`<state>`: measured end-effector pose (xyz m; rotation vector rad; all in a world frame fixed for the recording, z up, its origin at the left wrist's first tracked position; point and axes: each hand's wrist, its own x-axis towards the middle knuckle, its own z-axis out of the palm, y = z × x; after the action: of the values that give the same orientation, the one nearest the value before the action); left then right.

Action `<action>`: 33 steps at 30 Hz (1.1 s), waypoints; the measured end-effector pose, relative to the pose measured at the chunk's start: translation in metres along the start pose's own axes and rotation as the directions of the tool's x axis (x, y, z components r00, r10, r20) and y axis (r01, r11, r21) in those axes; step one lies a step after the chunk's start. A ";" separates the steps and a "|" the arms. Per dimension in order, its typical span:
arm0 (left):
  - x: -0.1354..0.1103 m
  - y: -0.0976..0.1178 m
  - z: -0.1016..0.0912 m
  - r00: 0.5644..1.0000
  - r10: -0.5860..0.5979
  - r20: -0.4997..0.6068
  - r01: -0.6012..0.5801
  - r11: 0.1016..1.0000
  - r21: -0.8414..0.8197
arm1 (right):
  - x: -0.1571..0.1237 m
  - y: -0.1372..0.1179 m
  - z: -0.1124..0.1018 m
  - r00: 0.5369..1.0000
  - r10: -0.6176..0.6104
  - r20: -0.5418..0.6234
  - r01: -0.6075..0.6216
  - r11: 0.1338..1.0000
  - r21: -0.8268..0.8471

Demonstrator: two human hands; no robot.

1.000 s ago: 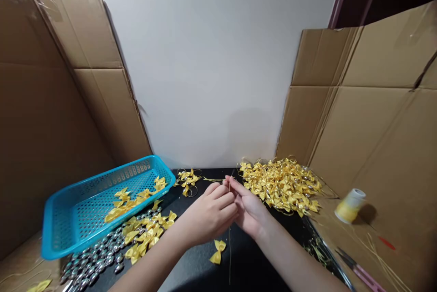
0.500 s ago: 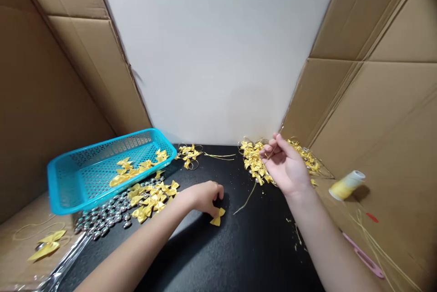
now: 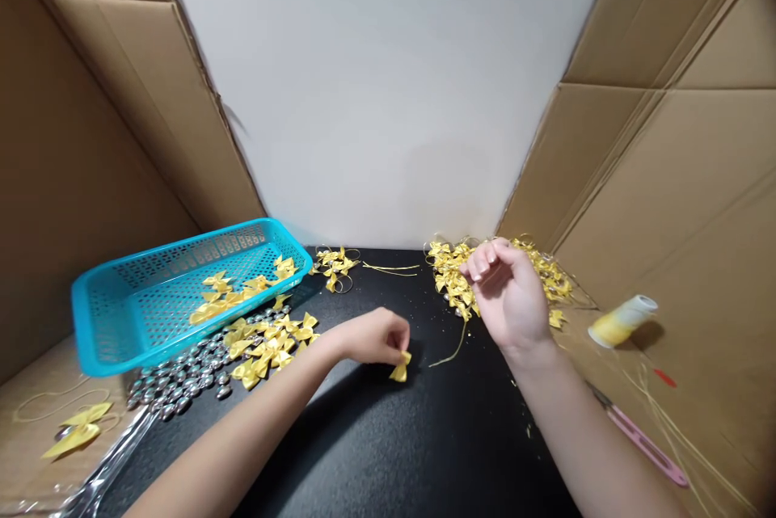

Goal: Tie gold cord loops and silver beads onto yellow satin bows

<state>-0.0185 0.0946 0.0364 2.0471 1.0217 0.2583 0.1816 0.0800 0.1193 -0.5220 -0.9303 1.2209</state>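
Note:
My left hand (image 3: pixel 376 336) pinches a small yellow ribbon bow (image 3: pixel 401 368) and lifts it just off the black table top (image 3: pixel 388 437). My right hand (image 3: pixel 508 292) is raised above the table with its fingers curled, pinching a thin gold cord (image 3: pixel 452 348) that hangs down to the surface. Behind that hand lies a big heap of finished yellow bows (image 3: pixel 549 274).
A turquoise perforated basket (image 3: pixel 139 304) with a few bows sits at the left, above loose bows (image 3: pixel 270 340) and silver bells (image 3: pixel 179 385). A yellow thread spool (image 3: pixel 623 319) and pink-handled scissors (image 3: pixel 643 439) lie at the right. Cardboard walls (image 3: pixel 685 178) enclose both sides.
My hands, together at the centre a second ago, have separated. The left went down and picked up the loose bow; the right rose toward the heap with the cord.

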 end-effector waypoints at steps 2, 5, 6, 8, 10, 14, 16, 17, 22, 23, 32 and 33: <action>-0.002 0.008 -0.008 0.990 0.034 -0.134 -0.048 0.994 -0.100 | 0.000 0.004 0.000 1.000 0.002 -0.005 -0.002 1.000 -0.013; -0.006 0.023 -0.019 0.877 0.018 -0.480 -0.218 0.905 -0.365 | -0.001 0.014 -0.001 1.000 -0.019 0.015 0.020 0.997 -0.074; -0.008 0.028 -0.020 0.825 -0.026 -0.565 -0.292 0.836 -0.465 | -0.002 0.019 -0.002 0.999 -0.028 0.032 0.032 0.993 -0.114; -0.010 0.036 -0.020 0.785 -0.125 -0.606 -0.357 0.709 -0.608 | -0.005 0.029 -0.002 0.997 -0.044 0.067 0.058 0.975 -0.216; -0.012 0.043 -0.018 0.797 -0.197 -0.571 -0.337 0.639 -0.691 | -0.010 0.039 -0.002 0.993 -0.054 0.105 0.086 0.942 -0.325; -0.012 0.048 -0.013 0.777 -0.327 -0.538 -0.356 0.477 -0.804 | -0.019 0.048 0.001 0.980 -0.064 0.189 0.146 0.877 -0.457; -0.011 0.049 -0.012 0.766 -0.377 -0.522 -0.375 0.397 -0.838 | -0.022 0.049 0.003 0.970 -0.103 0.218 0.201 0.846 -0.494; -0.011 0.049 -0.012 0.764 -0.386 -0.517 -0.385 0.369 -0.846 | -0.023 0.050 0.004 0.963 -0.137 0.230 0.240 0.822 -0.517; -0.009 0.050 -0.008 0.767 -0.366 -0.526 -0.415 0.342 -0.843 | -0.026 0.061 0.004 0.938 -0.253 0.239 0.347 0.720 -0.601; -0.009 0.050 -0.007 0.778 -0.361 -0.514 -0.400 0.346 -0.849 | -0.026 0.063 0.003 0.939 -0.255 0.231 0.344 0.723 -0.600; -0.012 0.043 -0.016 0.834 -0.149 -0.532 -0.343 0.615 -0.710 | -0.020 0.063 0.000 0.959 -0.139 0.245 0.251 0.816 -0.520; -0.014 0.043 -0.019 0.849 -0.114 -0.517 -0.331 0.647 -0.687 | -0.019 0.062 0.000 0.957 -0.123 0.264 0.248 0.821 -0.514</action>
<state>-0.0127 0.0810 0.0831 1.2480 0.8598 1.1714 0.1459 0.0799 0.0654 -0.7321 -1.5034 0.8317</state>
